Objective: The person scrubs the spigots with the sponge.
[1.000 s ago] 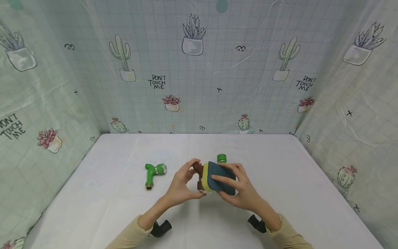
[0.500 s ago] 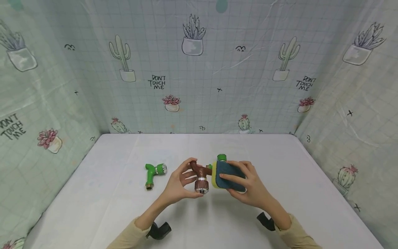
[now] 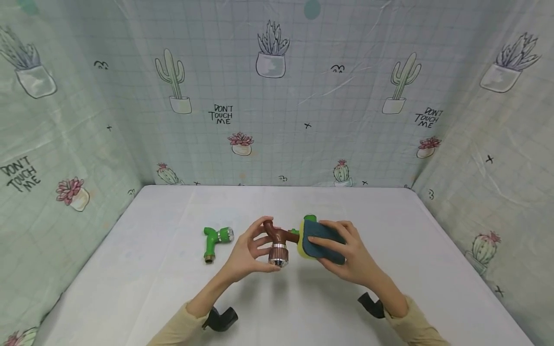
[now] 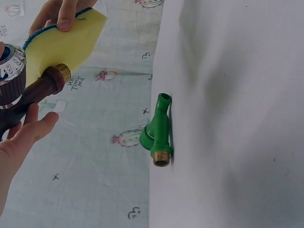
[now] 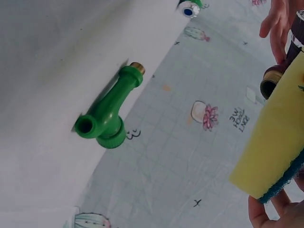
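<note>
My left hand (image 3: 243,254) holds up a brown tap (image 3: 279,252) between thumb and index finger, its ribbed knob with a silver end pointing down. The tap's brass threaded end (image 4: 63,74) points toward the sponge in the left wrist view. A yellow sponge (image 3: 322,240) with a dark blue scouring side is gripped by my right hand (image 3: 355,262), thumb and fingers around it. The sponge's yellow face (image 5: 273,133) lies against or just beside the threaded end; whether they touch I cannot tell.
On the white table (image 3: 173,288), a green tap (image 3: 210,245) lies to the left. A second green tap (image 5: 111,102) lies behind the sponge, mostly hidden in the head view. Black angled pieces (image 3: 221,319) show beside both wrists. Patterned cloth (image 3: 277,105) surrounds the table.
The sponge, in my right hand, has moved right off the brown tap, uncovering its body and knob. My left hand has shifted slightly left with the tap.
</note>
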A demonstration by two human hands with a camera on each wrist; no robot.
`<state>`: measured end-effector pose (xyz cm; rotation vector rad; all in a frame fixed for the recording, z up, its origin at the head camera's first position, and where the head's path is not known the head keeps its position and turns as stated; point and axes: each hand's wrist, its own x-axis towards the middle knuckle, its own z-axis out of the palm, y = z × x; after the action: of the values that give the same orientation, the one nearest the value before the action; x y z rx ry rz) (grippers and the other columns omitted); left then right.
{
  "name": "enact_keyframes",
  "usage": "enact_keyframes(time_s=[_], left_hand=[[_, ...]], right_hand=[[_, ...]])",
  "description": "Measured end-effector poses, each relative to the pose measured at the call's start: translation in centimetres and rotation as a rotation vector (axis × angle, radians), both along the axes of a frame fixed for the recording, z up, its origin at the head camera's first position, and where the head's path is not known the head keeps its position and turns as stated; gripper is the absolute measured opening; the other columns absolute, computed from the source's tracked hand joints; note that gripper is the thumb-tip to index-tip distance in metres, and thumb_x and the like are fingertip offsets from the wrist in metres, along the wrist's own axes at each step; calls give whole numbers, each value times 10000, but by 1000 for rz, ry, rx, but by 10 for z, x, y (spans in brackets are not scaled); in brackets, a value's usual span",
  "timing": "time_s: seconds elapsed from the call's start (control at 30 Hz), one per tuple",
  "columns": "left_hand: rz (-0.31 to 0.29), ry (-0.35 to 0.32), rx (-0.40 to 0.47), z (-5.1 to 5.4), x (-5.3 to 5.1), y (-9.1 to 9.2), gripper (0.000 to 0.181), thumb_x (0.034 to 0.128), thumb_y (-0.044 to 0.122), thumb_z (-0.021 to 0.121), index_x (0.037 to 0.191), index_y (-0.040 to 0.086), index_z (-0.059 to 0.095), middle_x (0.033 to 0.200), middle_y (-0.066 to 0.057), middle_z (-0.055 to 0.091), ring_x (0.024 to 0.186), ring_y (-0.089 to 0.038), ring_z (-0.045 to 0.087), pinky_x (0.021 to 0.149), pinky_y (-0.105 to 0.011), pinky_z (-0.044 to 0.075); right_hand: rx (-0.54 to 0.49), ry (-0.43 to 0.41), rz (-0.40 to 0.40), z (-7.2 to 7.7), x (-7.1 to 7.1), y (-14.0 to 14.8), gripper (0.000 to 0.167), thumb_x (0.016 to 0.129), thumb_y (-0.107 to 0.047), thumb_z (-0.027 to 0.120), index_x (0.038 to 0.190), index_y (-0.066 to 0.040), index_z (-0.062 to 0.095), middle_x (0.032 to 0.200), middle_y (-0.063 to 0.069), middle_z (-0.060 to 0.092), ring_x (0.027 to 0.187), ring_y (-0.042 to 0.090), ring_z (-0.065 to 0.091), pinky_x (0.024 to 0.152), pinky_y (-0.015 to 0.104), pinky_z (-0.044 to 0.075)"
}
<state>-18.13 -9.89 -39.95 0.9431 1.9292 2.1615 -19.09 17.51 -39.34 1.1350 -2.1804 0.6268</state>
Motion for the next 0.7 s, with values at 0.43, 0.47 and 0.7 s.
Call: enact_keyframes(time_s=[0.43, 0.47, 0.7], left_hand=[[-35, 5, 4, -4, 2, 3, 949, 620, -42, 758, 1399, 109, 238, 1268, -268, 344, 1101, -115, 526, 859, -319, 489], [-34, -2, 4, -4, 2, 3, 955, 618, -42, 760, 1401, 118, 238, 1264, -267, 346, 1100, -111, 527, 859, -317, 489], [-55, -8, -23, -5, 4, 6, 995, 617, -36, 763, 1421, 132, 203, 1260, -265, 344, 1075, -99, 537, 854, -315, 491]], right_hand=[[-1, -65, -35, 10, 1, -25, 435, 764, -333, 666, 1185, -282, 572, 1273, 116, 462, 1037, 222, 382, 792, 447, 398], [-4, -61, -35, 10, 1, -26, 429, 768, -341, 662, 1184, -283, 573, 1276, 112, 461, 1033, 224, 385, 790, 448, 399], [-59, -65, -16, 8, 2, -33, 393, 799, -375, 627, 1177, -279, 578, 1270, 105, 462, 1004, 196, 390, 771, 419, 428]])
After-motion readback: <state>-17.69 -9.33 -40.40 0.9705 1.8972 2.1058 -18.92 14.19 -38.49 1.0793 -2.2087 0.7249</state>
